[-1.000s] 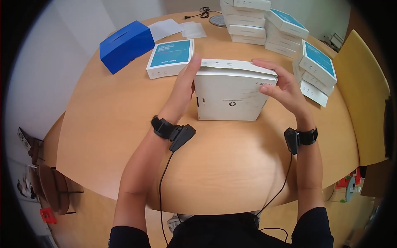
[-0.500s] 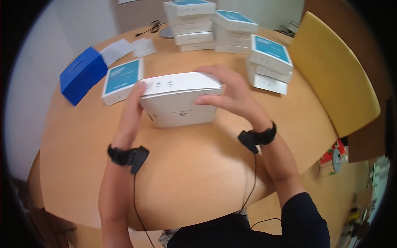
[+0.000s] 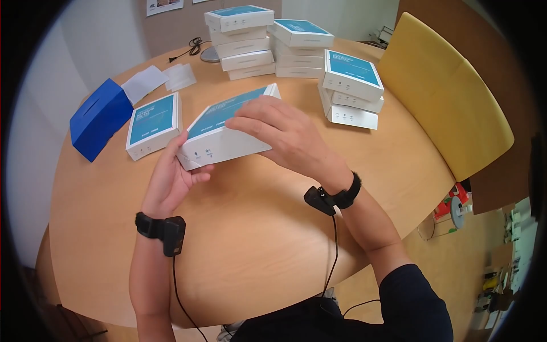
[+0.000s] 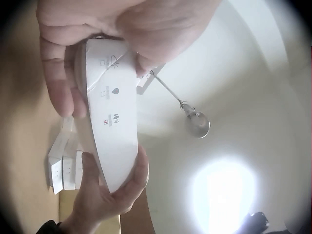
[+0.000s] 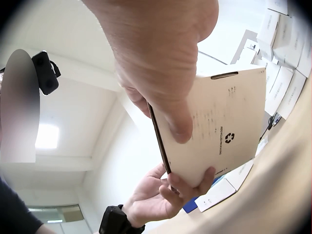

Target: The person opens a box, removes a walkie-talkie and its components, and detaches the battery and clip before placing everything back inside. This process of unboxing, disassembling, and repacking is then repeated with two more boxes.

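A white box with a teal top (image 3: 219, 117) is tilted above the table in the head view, teal face up. The left hand (image 3: 171, 176) grips its left corner, thumb on top and fingers beneath. At its right side the right hand (image 3: 285, 134) holds it, fingers over the top face. The left wrist view shows the box's printed side (image 4: 114, 112) between both hands. In the right wrist view the right thumb presses the underside (image 5: 214, 126), which bears a recycling mark, and the left hand (image 5: 161, 195) holds the lower corner.
A similar box (image 3: 152, 125) lies left, beside a blue box (image 3: 99, 119) and white papers (image 3: 143, 84). Stacks of boxes stand at the back (image 3: 242, 48) and right (image 3: 352, 85). A black cable (image 3: 195, 47) lies at the back; a yellow chair back (image 3: 450, 102) is at the right.
The box has gone from standing upright on the table to tilted and raised, its teal face now showing. The head view has shifted, so things appear further left.
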Motion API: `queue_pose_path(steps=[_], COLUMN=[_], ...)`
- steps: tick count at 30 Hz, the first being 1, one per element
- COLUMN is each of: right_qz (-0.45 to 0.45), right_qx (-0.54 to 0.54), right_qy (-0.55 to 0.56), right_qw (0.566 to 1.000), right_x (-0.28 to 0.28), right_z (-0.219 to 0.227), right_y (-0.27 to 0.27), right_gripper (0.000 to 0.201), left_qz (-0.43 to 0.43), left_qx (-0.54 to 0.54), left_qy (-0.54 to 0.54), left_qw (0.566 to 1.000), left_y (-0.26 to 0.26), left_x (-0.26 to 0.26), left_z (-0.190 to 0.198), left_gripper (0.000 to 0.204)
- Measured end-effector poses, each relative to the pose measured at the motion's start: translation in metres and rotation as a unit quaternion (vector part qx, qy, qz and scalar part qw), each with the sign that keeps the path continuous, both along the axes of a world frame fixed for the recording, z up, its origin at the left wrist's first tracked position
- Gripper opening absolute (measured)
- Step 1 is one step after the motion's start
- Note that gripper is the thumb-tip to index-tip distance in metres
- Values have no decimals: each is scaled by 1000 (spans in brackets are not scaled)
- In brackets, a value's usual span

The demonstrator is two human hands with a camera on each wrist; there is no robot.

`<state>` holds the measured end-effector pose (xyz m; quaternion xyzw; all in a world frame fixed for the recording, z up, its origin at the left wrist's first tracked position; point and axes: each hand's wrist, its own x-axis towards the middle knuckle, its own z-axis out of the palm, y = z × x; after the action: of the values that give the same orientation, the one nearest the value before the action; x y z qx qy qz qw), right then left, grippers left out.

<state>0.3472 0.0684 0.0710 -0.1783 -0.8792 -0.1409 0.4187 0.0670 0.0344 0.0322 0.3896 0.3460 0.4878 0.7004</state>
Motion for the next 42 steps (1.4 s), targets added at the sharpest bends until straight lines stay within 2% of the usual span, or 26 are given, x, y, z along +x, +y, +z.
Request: queue_pose_path(steps=[2,5,6,8,10,11,14,17,20,22,26,28,31,34,37,40,42], right_qz=[19,7,25,56,74,79,67,90,86,79,15,14,-32,-93,-129,-204,-310], right_qx=[-9,-114,-186,-326,-517,-602,-639,-633,-616,-595,-525,-497,-480,-453,-475,-471,-455], right_qy=[-9,7,46,122,196,231,232,281,321,362,453,454,474,541,520,506,451], right_qw=[1000,993,981,936,830,760,730,716,714,713,720,739,737,703,698,693,702], right_x=[4,7,7,9,12,12,4,11,24,40,99,147,199,224,253,275,271], right_z=[-2,1,-5,-21,-22,-18,-6,-13,-8,2,31,40,60,65,56,41,43], right_y=[8,-1,3,12,16,15,3,12,16,20,40,60,75,91,108,133,134], right_gripper=[62,84,89,102,101,100,93,84,71,65,57,51,47,47,51,55,58], left_qz=[34,125,132,142,166,178,164,166,120,99,76,82,97,104,103,103,103], left_qx=[27,75,92,125,142,150,206,222,252,210,194,184,160,151,152,152,151], left_qy=[-44,-18,-7,13,35,44,109,162,146,162,222,223,207,187,189,187,182], left_qw=[998,989,987,982,975,972,958,947,949,959,952,954,960,965,965,965,966], left_y=[1,-3,-2,-1,-6,-9,-12,-14,-7,0,10,14,20,22,20,19,20], left_x=[5,14,13,12,20,24,35,44,36,28,19,17,9,7,8,9,9], left_z=[-3,0,0,1,7,9,3,-3,-20,-34,-63,-76,-88,-91,-89,-90,-91], left_gripper=[59,61,65,74,73,72,77,80,82,84,87,85,81,78,76,75,74])
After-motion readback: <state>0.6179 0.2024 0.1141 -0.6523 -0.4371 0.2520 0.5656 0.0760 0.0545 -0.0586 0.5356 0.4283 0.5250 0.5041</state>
